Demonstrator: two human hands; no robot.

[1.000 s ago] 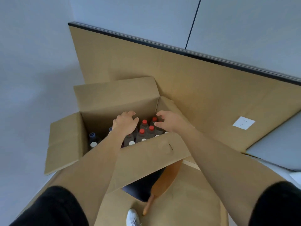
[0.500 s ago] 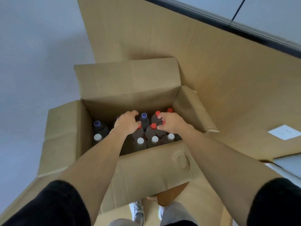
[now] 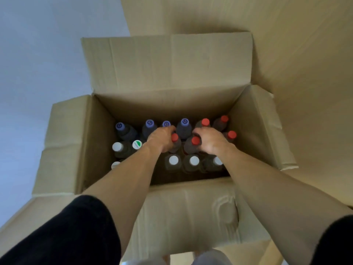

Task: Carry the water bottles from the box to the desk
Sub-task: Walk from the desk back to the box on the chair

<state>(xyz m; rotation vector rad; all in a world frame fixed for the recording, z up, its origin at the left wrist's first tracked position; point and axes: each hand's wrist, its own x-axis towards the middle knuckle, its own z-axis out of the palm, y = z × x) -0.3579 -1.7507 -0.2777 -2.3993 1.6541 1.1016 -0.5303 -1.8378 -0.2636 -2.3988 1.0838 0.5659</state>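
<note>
Cardboard box (image 3: pixel 191 213), flaps folded open, seen from directly above by a person leaning over it. Upright water bottles fill its floor, caps facing up. Along the far wall of the box stand four purple-capped bottles (image 3: pixel 150 123), with two red-capped ones beside them toward the right wall. Along the near wall sit white-capped bottles (image 3: pixel 173 160), and one cap near the left wall is white with a green mark (image 3: pixel 137 144).

Both bare forearms reach down into the middle of the box, black sleeves at the upper arms. The left hand (image 3: pixel 161 139) curls its fingers around the neck of a red-capped bottle (image 3: pixel 174 137) in the middle row. The right hand (image 3: pixel 210 140) curls around the neck of the neighbouring red-capped bottle (image 3: pixel 195 140), just to the right of the first. Both bottles stand among the others inside the box; whether they are lifted off its floor cannot be told. Another red cap (image 3: pixel 231 134) shows just beyond the right hand, close to the right wall.

Large flat cardboard sheet (image 3: pixel 286 44) lies behind and to the right of the box. Pale grey surface (image 3: pixel 38 54) shows to the left of the box.
</note>
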